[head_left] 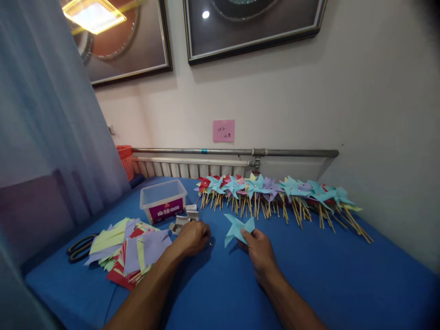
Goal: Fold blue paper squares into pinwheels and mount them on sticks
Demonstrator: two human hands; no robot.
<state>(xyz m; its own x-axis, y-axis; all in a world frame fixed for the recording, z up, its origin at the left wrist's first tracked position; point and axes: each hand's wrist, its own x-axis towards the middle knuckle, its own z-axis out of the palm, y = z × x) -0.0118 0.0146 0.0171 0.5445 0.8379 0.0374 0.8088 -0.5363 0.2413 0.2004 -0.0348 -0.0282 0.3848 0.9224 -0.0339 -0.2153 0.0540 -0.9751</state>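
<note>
My right hand (260, 250) pinches a light blue folded paper pinwheel shape (238, 228) just above the blue table (309, 275). My left hand (192, 238) rests on the table to the left of it, fingers curled and pinched at a tiny pin-like thing (211, 243) that is too small to name. Small grey cardboard pieces (182, 221) lie just behind the left hand.
A row of finished paper pinwheels on wooden sticks (282, 195) lies along the far side. A clear plastic box (163, 200) stands at the back left. A heap of coloured paper squares (130, 250) and black scissors (79, 248) lie left. An orange basket (126, 160) sits by the radiator.
</note>
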